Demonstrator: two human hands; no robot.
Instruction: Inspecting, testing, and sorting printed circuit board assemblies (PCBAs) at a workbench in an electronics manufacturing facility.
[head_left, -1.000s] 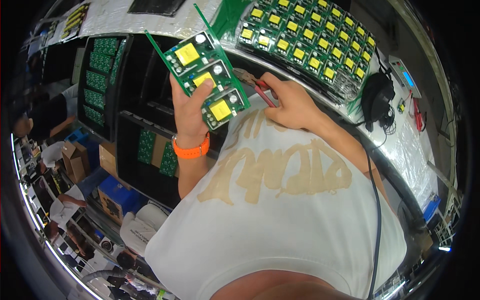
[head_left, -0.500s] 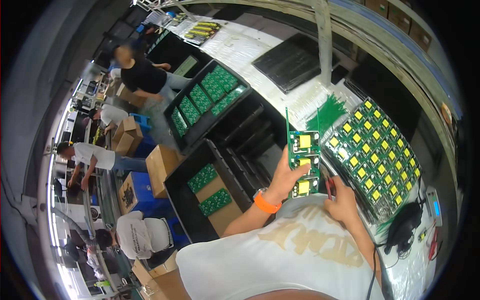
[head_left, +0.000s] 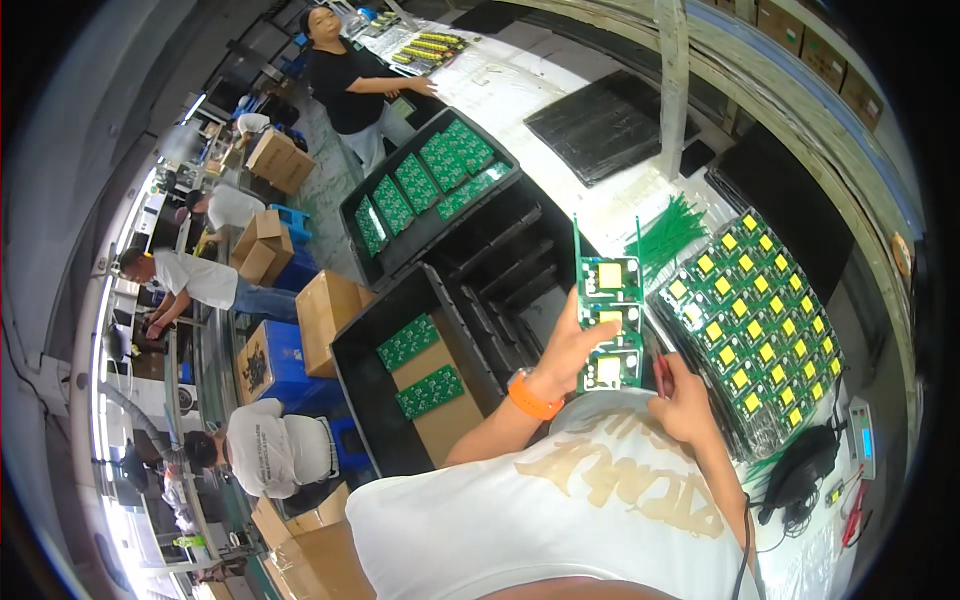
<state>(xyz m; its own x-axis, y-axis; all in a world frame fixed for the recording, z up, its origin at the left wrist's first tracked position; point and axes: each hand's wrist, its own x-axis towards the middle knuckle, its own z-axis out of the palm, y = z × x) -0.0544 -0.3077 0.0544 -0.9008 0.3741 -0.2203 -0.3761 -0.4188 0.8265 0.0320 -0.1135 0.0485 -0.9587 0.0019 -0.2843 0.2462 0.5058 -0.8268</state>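
Observation:
My left hand (head_left: 562,352) grips a narrow green circuit board panel (head_left: 627,298) with several yellow blocks, its thumb over the middle section. Thin green strips stick up from the panel's top end at both sides. My right hand (head_left: 688,402) is closed round red-handled pliers (head_left: 662,374). The jaws are at the panel's right edge; whether they touch it I cannot tell. Right of my hands, rows of populated circuit boards (head_left: 752,320) with yellow blocks cover a stack on the table. A pile of loose green strips (head_left: 677,232) lies beyond the panel.
Black crates (head_left: 352,352) at my left hold bare green boards (head_left: 430,391). A digital scale (head_left: 862,440) and a black cable bundle (head_left: 805,470) lie at the right. A metal post (head_left: 672,90) rises from the white table. A person in black (head_left: 345,90) stands at the far left.
The whole view has shifted slightly. Both hands keep their hold on the panel and the pliers, with little movement between them. The person in black now has an arm stretched toward the table.

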